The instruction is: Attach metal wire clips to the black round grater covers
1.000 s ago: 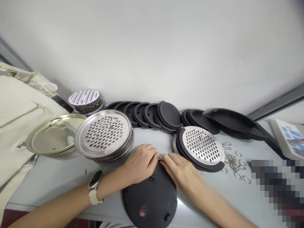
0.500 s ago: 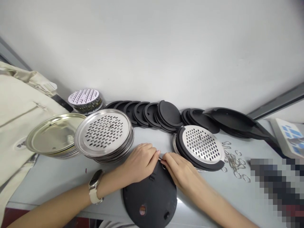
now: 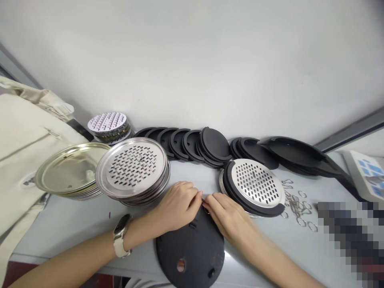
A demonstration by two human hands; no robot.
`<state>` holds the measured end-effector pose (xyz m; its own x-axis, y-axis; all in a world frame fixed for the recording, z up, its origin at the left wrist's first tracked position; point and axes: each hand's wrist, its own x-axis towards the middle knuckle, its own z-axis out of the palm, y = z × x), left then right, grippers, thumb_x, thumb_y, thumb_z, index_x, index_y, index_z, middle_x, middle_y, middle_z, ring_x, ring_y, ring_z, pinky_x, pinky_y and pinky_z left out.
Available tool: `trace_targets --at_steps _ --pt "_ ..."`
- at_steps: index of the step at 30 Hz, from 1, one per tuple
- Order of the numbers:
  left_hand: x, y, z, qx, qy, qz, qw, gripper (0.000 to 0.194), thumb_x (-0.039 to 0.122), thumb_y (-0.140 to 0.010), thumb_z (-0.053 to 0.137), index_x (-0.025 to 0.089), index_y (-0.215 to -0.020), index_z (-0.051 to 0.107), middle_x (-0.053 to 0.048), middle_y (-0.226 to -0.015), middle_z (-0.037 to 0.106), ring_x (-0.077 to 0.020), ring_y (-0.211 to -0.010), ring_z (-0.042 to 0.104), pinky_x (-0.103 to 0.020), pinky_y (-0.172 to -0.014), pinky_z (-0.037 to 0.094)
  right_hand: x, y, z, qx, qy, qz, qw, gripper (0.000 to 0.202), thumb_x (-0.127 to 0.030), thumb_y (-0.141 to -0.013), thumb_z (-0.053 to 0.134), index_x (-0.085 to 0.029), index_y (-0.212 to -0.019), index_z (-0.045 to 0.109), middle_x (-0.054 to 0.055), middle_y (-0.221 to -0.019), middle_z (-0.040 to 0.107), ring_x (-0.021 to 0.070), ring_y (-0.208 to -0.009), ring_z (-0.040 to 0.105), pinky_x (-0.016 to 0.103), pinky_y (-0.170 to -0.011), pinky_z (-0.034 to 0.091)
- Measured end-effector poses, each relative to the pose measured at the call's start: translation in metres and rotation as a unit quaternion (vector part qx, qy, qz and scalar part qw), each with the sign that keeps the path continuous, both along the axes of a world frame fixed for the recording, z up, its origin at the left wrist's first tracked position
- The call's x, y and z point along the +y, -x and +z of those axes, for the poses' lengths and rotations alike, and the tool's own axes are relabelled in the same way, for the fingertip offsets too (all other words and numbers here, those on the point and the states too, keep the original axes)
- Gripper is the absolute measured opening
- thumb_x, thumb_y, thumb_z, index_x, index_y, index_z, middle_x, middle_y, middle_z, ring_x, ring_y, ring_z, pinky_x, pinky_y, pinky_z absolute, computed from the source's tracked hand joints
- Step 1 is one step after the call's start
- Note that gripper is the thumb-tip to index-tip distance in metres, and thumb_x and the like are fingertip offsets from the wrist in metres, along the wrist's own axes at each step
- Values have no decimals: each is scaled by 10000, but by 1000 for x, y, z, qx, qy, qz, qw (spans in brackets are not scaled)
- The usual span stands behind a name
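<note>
Nearest to me, a round black plastic disc (image 3: 192, 252) stands tilted at the table's front edge, with a hole low on its face. My left hand (image 3: 181, 206) is closed around the disc's narrow top end, its thumb pressed at the tip. My right hand (image 3: 225, 214) pinches at the same tip, fingers almost touching the left thumb. Part of a small metal ring (image 3: 205, 210) shows under the right fingertips; the rest is hidden. Beside my right hand sits a perforated metal grater plate (image 3: 255, 182) in a black holder, stacked on other plates.
Stacked metal grater plates (image 3: 132, 168) and gold-toned discs (image 3: 70, 166) stand left. Black round holders (image 3: 214, 144) line the wall, with black handled pieces (image 3: 295, 152) further right. Loose metal rings and clips (image 3: 300, 206) lie right. A beige bag (image 3: 24, 132) borders the left side.
Both hands stay at the disc's tip with almost the same grip. The whole view has shifted very slightly.
</note>
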<state>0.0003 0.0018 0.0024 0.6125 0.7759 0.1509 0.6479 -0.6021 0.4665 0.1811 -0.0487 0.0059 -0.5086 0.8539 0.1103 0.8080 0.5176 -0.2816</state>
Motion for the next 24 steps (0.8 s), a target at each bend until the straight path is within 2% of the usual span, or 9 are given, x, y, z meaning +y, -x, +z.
trace_targets --at_steps 7,11,20,24 --pt "0 0 -2 3 -4 -8 1000 285 180 -960 384 181 -700 500 -21 -730 541 -175 -732 544 -318 -721 416 -5 6 -10 -48 -67 -22 996 128 -77 -948 403 -175 -948 486 44 -818 513 216 -724 510 362 -688 435" --pt "1 0 -3 -2 -2 -11 1000 287 181 -967 370 179 -712 500 -17 -734 535 -172 -735 545 -315 -726 411 -6 5 -10 -57 -65 -19 996 177 -48 -918 415 -173 -1013 497 42 -812 513 214 -709 511 347 -673 434" --pt "1 -1 0 -4 19 -15 1000 306 179 -964 362 179 -687 491 -16 -718 537 -170 -724 544 -308 -718 405 -5 4 -7 -67 -69 -12 995 281 27 -824 443 -188 -990 515 31 -791 521 216 -683 501 339 -648 409" --pt "1 0 0 -6 20 -13 1000 301 181 -962 365 179 -687 487 -16 -719 533 -170 -725 542 -306 -717 406 -6 3 -7 -58 -65 -16 996 265 12 -841 456 -187 -1010 507 28 -791 513 214 -684 502 337 -648 411"
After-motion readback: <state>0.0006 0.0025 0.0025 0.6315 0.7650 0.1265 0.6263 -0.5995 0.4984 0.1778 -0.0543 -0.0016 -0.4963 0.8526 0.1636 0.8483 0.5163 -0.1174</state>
